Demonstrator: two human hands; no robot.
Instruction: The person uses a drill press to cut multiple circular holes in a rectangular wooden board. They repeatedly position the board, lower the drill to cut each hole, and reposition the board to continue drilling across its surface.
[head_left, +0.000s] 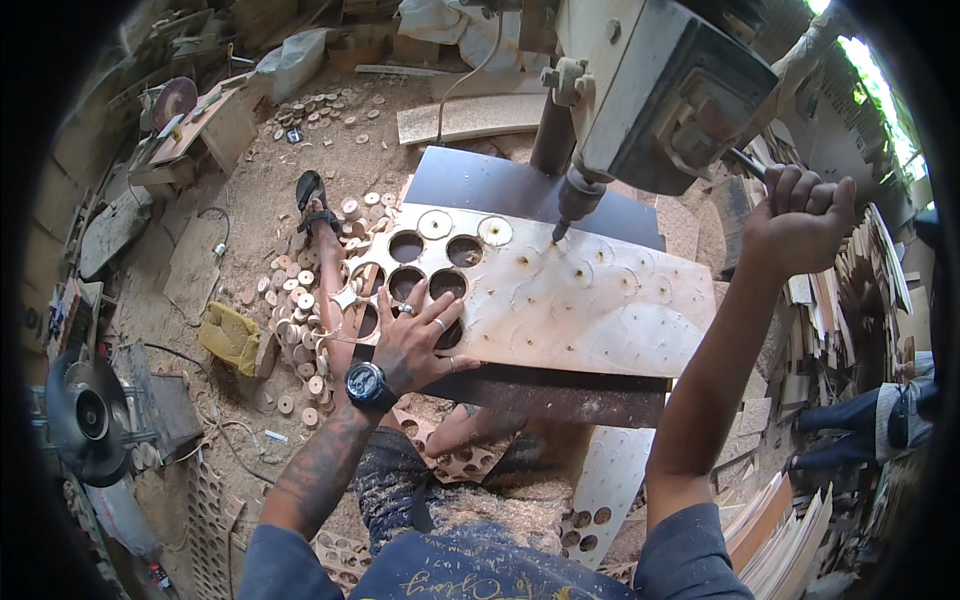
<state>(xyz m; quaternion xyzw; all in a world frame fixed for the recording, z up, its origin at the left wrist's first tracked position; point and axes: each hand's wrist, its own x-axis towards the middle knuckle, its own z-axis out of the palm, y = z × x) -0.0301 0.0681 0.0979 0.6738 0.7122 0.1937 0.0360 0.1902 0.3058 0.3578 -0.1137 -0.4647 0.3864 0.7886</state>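
A drill press (640, 100) stands in front of me, its chuck (580, 195) with a cutting bit low over a pale plywood sheet (600, 310). Whether the bit touches the wood I cannot tell. Several round holes are cut through the sheet's left part; ring-shaped cuts and small centre holes mark the rest. My left hand (415, 335) lies flat and spread on the holed part, with rings on its fingers. Up at the right, my right hand (803, 215) is closed round the press's feed lever (745, 162). Beneath the sheet is the dark press table (530, 187).
Many wooden discs (300, 285) lie heaped on the sawdust-covered floor at the left, near my sandalled foot (315, 200). A yellow block (228, 337) and a fan (90, 412) are farther left. Stacked wood offcuts (785, 530) fill the right, where another person's legs (850, 430) show.
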